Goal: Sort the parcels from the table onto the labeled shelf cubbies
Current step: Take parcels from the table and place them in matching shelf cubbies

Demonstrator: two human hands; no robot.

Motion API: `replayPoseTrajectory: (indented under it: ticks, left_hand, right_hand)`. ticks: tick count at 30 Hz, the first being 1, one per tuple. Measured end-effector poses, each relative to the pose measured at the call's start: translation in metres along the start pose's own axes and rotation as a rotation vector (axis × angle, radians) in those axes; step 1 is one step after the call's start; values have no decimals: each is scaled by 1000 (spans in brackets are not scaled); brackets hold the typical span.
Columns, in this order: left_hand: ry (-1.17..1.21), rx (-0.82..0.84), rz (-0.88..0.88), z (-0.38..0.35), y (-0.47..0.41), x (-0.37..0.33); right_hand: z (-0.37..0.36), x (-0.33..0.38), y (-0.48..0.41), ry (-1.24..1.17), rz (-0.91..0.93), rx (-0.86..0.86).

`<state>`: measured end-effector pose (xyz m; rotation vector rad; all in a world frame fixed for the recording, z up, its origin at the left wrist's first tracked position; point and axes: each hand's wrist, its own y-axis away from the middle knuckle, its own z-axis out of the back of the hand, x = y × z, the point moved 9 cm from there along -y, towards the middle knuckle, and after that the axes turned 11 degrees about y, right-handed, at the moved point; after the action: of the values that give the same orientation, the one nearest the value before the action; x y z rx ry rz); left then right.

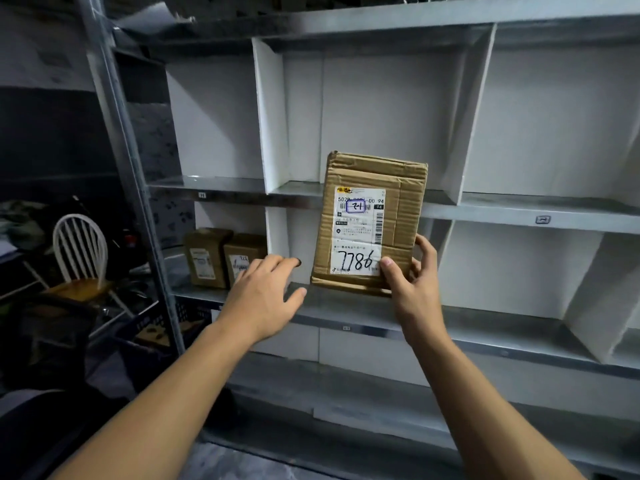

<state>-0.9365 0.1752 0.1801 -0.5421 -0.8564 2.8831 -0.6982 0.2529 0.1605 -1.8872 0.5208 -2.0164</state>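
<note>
Left hand [265, 295] is nearest, held open in front of the shelf [485, 322] edge, fingers relaxed and holding nothing. Right hand [414, 275] grips the lower right corner of a brown cardboard box [370, 221], thumb on its white label marked 7786, box upright before the middle cubbies. Farther back, two small boxes [223, 258] sit in the lower left cubby, and a white chair [81, 252] stands beyond the shelf.

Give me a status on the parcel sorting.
Done: two brown parcels stand in the lower left cubby. In hand: the right hand grips the parcel marked 7786 before the middle cubbies, left hand open beside it. Left: shelving this one; the table is out of view.
</note>
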Motion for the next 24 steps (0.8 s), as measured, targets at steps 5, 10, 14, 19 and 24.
replayPoseTrajectory:
  ticks: [5,10,14,19,24]
  left_hand:
    - [-20,-65,-35,10,-65,24]
    - [-55,-84,-78,6,-138,49]
    - [-45,-134,-95,3,-187,75]
    - [-41,-148,-79,-9,-225,108]
    - [-24,-140,-96,-19,-252,127]
  right_hand:
    - [-35,13,-70,-13,80,-7]
    - [-58,17,-149,-18,144,-53]
    - [-79,12,-215,35,179,-67]
    - [-111,-1,-277,155,186,-59]
    - [-138,-26,-310,301,168,-45]
